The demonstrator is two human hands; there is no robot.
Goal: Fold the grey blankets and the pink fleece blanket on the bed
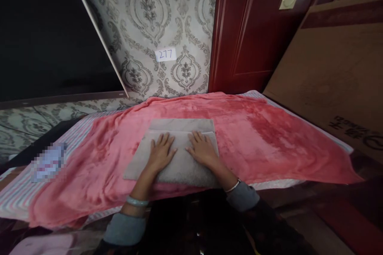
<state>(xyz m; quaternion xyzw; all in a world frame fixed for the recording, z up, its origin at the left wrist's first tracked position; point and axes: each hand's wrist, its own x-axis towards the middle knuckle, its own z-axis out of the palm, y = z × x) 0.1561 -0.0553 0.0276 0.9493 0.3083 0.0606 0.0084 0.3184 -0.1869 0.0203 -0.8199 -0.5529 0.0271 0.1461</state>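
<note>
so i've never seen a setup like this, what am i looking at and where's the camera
There's no machine here, just a person's two bare hands. The single picture comes from a camera worn on the head, looking forward and down, so you see roughly what the person sees.

The left hand and right hand lie palm down on a grey cloth, which appears folded. Neither seems to be gripping anything. Under that cloth is a pink blanket, spread over a striped sheet that shows at the edges. Behind stand a patterned wall and, to the right, a cardboard box.
</note>
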